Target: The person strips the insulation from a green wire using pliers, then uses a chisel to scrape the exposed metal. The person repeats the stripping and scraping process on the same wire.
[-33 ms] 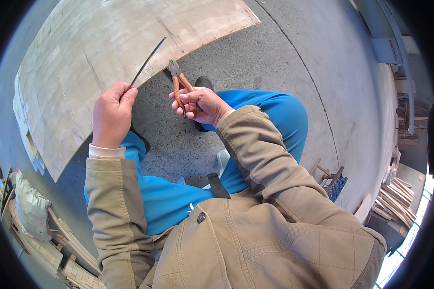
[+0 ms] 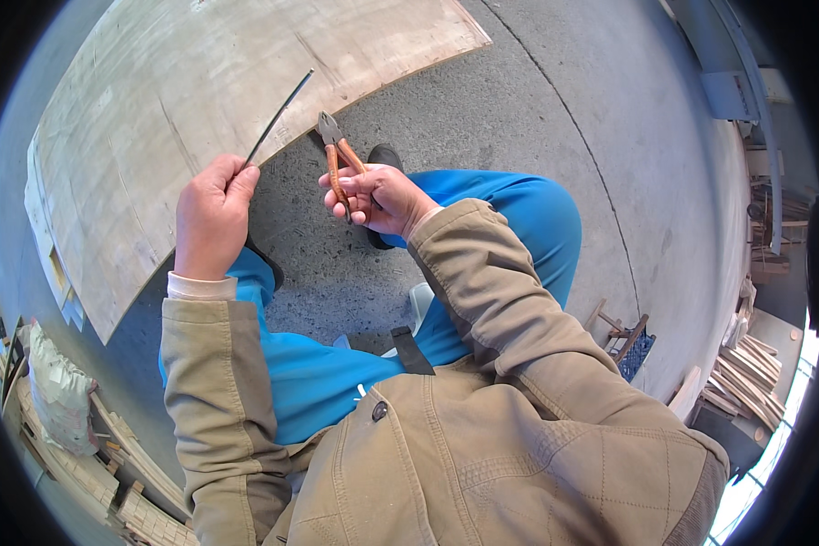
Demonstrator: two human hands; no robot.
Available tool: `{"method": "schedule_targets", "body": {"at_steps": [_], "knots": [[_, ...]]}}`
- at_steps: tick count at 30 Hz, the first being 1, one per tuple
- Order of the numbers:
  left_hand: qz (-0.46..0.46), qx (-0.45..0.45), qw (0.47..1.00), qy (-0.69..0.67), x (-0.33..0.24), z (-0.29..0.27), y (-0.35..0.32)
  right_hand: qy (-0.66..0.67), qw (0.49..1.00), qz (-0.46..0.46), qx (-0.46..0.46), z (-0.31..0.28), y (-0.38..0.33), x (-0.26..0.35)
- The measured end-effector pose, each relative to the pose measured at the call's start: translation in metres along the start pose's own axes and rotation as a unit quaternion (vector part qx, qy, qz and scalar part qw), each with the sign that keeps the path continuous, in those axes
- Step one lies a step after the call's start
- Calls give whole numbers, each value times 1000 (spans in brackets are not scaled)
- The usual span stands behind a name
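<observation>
My left hand (image 2: 211, 214) pinches a thin dark wire (image 2: 280, 116) that sticks up and to the right over a large plywood sheet (image 2: 146, 118) lying on the concrete floor. My right hand (image 2: 378, 196) grips orange-handled pliers (image 2: 335, 155), whose jaws point up and away from me, a short way right of the wire and not touching it. Both hands hover above my knees in blue trousers (image 2: 519, 218). A black shoe (image 2: 387, 156) shows just behind the right hand.
Grey concrete floor (image 2: 555, 100) stretches ahead and to the right. Stacked wood strips (image 2: 746, 373) and a small blue crate (image 2: 637, 350) lie at the right. A white sack (image 2: 59, 391) and timber offcuts (image 2: 146, 510) lie at the lower left.
</observation>
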State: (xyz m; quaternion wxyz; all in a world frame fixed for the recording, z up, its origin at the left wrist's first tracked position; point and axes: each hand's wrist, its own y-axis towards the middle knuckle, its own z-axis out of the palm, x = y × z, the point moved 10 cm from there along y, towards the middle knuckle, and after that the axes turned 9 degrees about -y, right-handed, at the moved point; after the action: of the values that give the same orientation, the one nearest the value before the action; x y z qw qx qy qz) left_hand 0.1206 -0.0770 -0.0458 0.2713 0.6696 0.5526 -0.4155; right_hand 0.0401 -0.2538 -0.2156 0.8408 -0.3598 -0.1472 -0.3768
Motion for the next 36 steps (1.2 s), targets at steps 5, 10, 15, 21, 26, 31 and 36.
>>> {"method": "schedule_targets", "body": {"at_steps": [5,10,15,21,26,31,36], "knots": [[12,-1,1000,-2,-1,0,-1,-7,1000,0,-15,-2,0,0],[13,-3,1000,-2,-1,0,-2,-34,998,4,-59,-7,1,-2],[4,-4,1000,-4,-1,-1,-1,-61,994,5,-88,-9,2,-4],[14,-8,1000,-6,-2,-3,-2,-69,993,8,-95,-9,1,-3],[20,-9,1000,-6,-2,-4,-3,-45,998,7,-32,7,-10,7],[3,-10,1000,-15,-1,-6,-3,-70,996,41,40,22,-23,6],[7,-19,1000,-10,-4,-14,-7,-418,881,-59,-213,-13,-34,58]]}}
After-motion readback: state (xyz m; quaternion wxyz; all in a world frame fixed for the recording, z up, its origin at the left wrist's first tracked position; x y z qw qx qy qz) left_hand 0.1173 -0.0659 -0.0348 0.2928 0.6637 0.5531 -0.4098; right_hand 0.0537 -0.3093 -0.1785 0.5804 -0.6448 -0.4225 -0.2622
